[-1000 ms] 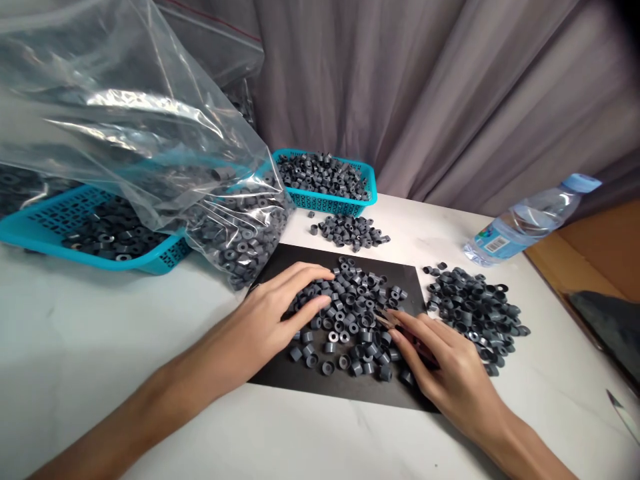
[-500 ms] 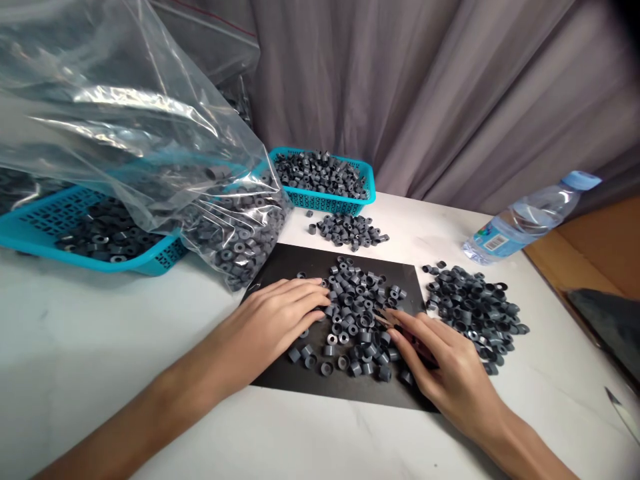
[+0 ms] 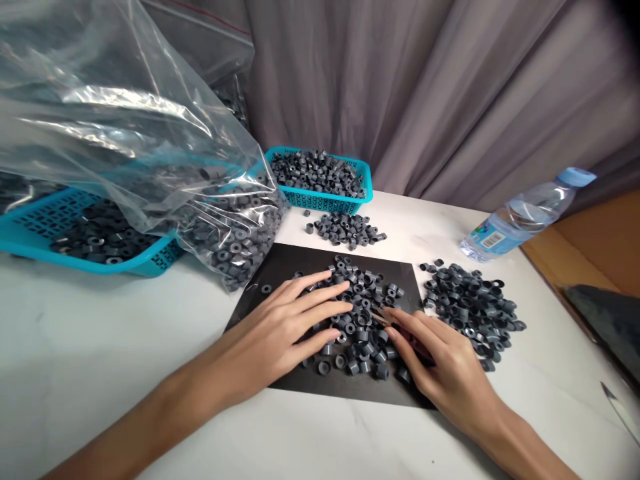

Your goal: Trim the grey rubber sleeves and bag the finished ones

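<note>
My left hand (image 3: 287, 317) lies over the left side of a heap of small dark grey plastic caps (image 3: 367, 350), palm down with its fingers spread. Its fingertips touch or hover just above the caps. On the heap's right side, my right hand (image 3: 445, 353) is closed around a small two-pronged metal tool (image 3: 381, 316). The prongs point left among the caps; the rest of the tool is hidden by my fingers and palm. Beneath the heap lies a black mat (image 3: 345, 395). One loose ring-like piece (image 3: 267, 289) sits left of the heap.
A second heap of caps (image 3: 470, 310) is at right, a smaller one (image 3: 347, 229) behind the mat. Two turquoise baskets (image 3: 327, 200) and a clear plastic bag (image 3: 235, 240) hold more. A water bottle (image 3: 525, 217) stands at right near a cardboard box (image 3: 595, 247).
My left hand has moved right over the heap and its fingers have spread apart. My right hand keeps its grip on the tool in nearly the same place. The view has shifted slightly.
</note>
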